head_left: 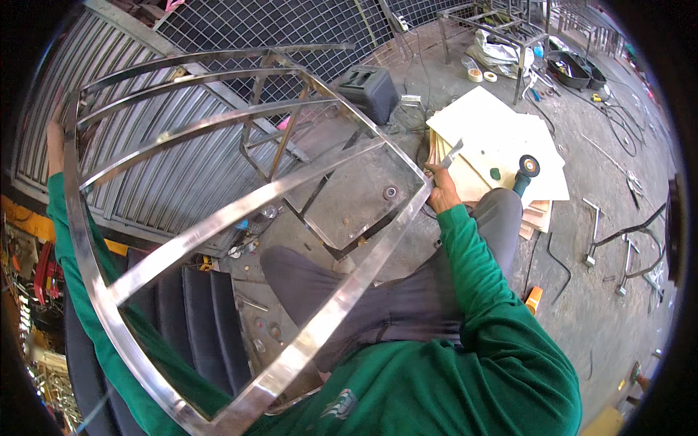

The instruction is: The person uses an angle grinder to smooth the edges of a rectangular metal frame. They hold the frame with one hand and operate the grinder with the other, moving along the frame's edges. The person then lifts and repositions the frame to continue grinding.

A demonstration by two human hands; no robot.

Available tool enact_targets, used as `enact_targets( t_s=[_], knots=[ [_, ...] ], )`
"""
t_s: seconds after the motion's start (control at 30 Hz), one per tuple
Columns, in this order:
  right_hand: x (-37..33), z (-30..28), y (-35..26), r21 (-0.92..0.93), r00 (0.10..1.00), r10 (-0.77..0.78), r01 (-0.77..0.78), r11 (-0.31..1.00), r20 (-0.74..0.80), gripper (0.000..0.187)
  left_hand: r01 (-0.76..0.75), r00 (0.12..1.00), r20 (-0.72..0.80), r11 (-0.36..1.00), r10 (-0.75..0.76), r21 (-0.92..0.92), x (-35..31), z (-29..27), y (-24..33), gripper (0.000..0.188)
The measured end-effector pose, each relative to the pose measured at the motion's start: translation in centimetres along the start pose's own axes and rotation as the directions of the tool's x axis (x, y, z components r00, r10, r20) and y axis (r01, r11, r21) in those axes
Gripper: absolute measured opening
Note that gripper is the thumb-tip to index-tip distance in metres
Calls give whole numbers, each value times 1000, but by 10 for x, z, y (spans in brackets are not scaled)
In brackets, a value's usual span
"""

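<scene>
A welded metal frame [195, 238] with several curved crossbars lies tilted across my lap, its bars shiny in places and dull in others. My left hand [55, 142] grips its far left side bar; part of that hand is behind the metal. Beside the frame's right corner, my right hand [444, 192] is closed round a tool with a flat metal blade [454, 154] that looks like a scraper. The blade points up and away from me. Whether the right fingers also touch the frame, I cannot tell.
An angle grinder [525, 174] rests by my right knee, near stacked pale boards [476, 120]. A black case [368, 94] stands ahead. Ribbed metal panels [142, 145] lean at the left, with a black padded seat [185, 327] below. Cables and metal rods [594, 229] lie on the right floor.
</scene>
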State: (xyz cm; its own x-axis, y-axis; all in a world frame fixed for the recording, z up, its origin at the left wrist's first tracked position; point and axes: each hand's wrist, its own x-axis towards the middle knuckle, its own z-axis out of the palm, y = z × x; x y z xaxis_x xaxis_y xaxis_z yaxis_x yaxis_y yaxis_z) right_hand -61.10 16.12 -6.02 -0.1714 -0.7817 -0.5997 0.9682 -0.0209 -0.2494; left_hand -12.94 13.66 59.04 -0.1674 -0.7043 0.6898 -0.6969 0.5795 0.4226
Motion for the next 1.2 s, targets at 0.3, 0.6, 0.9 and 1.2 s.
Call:
enact_targets(
  t_s=[0.3,0.6,0.9,1.2],
  knots=[
    [2,37,33,168,998,-44,49,985,-37,13,462,866,181,884,-466,67,-47,36,39,59],
    [-17,53,57,218,997,77,-76,973,4,26,457,855,65,806,-515,377,-61,16,-10,69],
    [102,10,-4,275,997,2,19,961,-78,19,438,853,85,795,-515,420,-36,3,-74,96],
    [103,42,29,187,992,-93,107,977,-82,15,452,770,57,607,-635,654,58,2,-186,66]
  ],
)
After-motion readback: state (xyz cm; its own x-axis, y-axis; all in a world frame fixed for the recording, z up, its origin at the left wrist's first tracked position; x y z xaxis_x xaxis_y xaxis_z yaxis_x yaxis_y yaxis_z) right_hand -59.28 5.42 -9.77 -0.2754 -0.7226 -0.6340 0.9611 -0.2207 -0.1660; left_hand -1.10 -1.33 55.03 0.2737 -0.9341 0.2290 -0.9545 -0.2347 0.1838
